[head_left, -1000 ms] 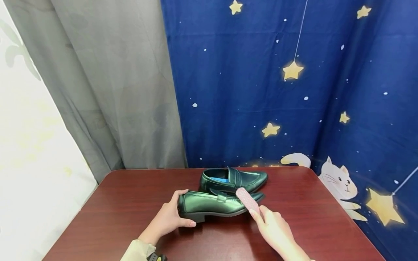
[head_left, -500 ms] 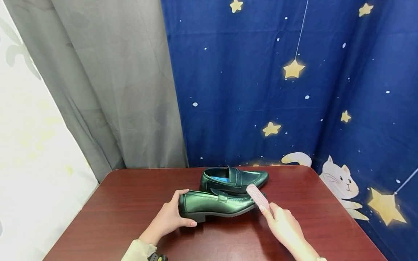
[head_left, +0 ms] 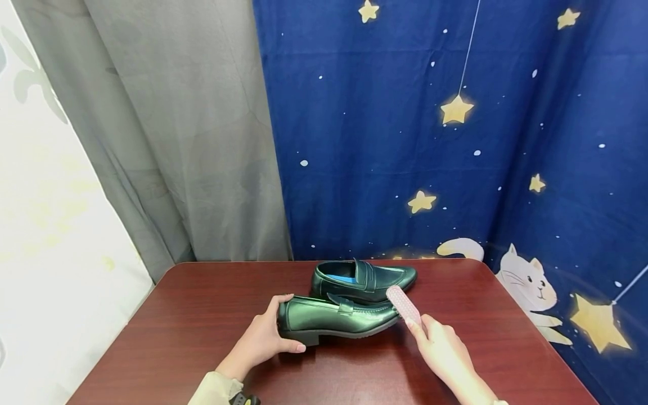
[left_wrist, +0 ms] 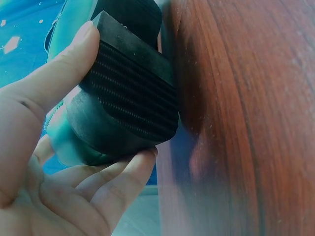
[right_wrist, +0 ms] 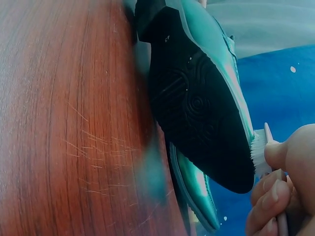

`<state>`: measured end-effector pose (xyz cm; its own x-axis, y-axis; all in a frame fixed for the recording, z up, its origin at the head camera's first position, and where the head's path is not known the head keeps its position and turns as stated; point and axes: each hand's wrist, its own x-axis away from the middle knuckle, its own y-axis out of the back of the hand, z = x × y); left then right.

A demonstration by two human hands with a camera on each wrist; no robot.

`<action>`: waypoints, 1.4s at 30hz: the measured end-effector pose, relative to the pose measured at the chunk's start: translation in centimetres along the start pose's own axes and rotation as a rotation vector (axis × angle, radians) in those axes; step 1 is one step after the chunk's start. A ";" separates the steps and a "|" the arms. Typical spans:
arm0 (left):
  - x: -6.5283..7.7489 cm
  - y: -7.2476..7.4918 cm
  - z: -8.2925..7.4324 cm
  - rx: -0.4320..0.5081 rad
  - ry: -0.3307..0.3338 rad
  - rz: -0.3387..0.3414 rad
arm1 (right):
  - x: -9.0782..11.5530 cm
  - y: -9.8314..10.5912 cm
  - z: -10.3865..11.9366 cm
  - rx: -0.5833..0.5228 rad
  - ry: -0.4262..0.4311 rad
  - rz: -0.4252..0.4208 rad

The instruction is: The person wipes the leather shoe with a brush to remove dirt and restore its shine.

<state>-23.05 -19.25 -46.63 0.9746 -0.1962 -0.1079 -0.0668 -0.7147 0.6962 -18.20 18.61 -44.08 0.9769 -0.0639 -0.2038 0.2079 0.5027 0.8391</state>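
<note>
A dark green loafer (head_left: pixel 329 316) is held by its heel in my left hand (head_left: pixel 263 333), tipped so that its patterned sole (right_wrist: pixel 197 98) shows in the right wrist view. In the left wrist view my thumb lies on the black heel block (left_wrist: pixel 133 93) and the other fingers curl round the back. My right hand (head_left: pixel 441 347) grips a pale pink brush (head_left: pixel 403 304) by its handle. The white bristles (right_wrist: pixel 259 152) meet the upper near the toe. Behind it the matching loafer (head_left: pixel 390 279), with a blue insole, stands upright on the table, partly hidden.
The reddish-brown wooden table (head_left: pixel 212 292) has rounded far corners. Behind it hang a grey curtain (head_left: pixel 192 140) and a blue curtain (head_left: pixel 374 124) with stars and a white cat. A watch (head_left: pixel 244 399) is on my left wrist.
My right hand has moved the brush rightward along the upper toward the toe, mostly in the first half second. My left hand and the held loafer have stayed nearly still.
</note>
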 end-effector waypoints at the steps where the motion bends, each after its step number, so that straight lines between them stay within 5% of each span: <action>1: 0.0 0.0 0.0 -0.001 -0.001 -0.001 | 0.0 0.0 0.0 0.001 0.000 0.001; 22: 0.2 0.0 0.0 -0.005 0.011 -0.004 | -0.4 0.4 -0.2 0.001 -0.028 0.022; 30: 0.6 0.2 0.1 0.139 -0.053 0.008 | -0.4 0.5 -0.4 0.010 -0.036 0.037; 42: 1.7 0.6 -0.6 -0.028 -0.100 0.044 | -0.2 0.4 -0.9 0.017 -0.067 0.095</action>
<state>-21.29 -19.61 -46.03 0.9446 -0.2941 -0.1460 -0.1019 -0.6852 0.7212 -18.40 19.60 -44.18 0.9932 -0.0744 -0.0893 0.1145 0.4944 0.8617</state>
